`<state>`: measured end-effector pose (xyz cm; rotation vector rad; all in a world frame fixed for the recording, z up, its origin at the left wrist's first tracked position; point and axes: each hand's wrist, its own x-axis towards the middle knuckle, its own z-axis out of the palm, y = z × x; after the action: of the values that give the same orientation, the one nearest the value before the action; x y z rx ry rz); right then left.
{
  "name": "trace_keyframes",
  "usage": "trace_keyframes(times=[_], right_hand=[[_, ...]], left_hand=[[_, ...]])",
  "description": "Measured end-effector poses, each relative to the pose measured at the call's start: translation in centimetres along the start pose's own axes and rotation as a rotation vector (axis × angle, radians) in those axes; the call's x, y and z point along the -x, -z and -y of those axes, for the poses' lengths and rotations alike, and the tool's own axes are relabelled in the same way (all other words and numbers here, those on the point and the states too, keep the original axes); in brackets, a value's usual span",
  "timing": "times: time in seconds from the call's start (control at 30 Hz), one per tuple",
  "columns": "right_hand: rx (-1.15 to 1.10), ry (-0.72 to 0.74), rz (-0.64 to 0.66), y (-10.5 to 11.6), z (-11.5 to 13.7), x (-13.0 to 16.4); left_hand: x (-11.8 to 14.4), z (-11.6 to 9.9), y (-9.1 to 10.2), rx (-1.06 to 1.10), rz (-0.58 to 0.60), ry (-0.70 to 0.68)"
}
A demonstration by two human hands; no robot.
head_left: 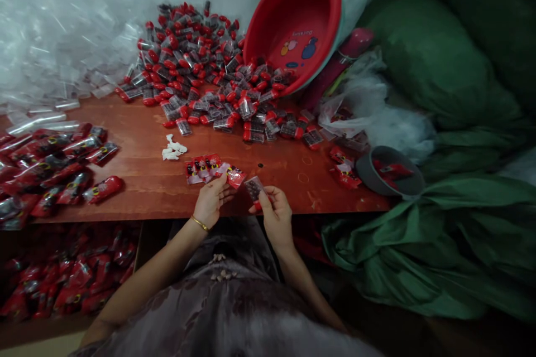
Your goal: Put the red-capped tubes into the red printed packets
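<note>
Two hands work at the near edge of the wooden table (146, 189) in the head view. The right hand (274, 213) pinches a small clear tube with red cap (253, 188) between thumb and fingers. The left hand (211, 201) has fingers curled loosely on a red printed packet (235, 177), last of a short row. It seems the tube goes into a packet; next, I judge, the packet mouth must be held open. Many tubes (201, 67) lie heaped beyond, by a tipped red basin (293, 17).
</note>
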<state>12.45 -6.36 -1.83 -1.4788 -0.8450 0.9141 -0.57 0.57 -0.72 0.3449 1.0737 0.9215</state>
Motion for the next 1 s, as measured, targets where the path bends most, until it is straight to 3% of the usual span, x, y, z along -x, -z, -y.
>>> trace_keyframes(times=[0.53, 0.67, 0.87, 1.0], right_hand=[[0.056, 0.019, 0.085, -0.5, -0.2, -0.2], [-0.009, -0.049, 0.181, -0.2, 0.0, -0.7], [0.012, 0.007, 0.16, -0.9, 0.4, -1.2], [-0.086, -0.022, 0.304, -0.9, 0.3, -1.2]], left_hand=[[0.2, 0.6, -0.5, -0.075, -0.004, -0.222], [0.0, 0.7, -0.5, -0.072, 0.009, -0.209], [0.2, 1.4, -0.9, -0.062, 0.079, -0.211], [0.2, 0.9, -1.1, 0.015, 0.055, -0.113]])
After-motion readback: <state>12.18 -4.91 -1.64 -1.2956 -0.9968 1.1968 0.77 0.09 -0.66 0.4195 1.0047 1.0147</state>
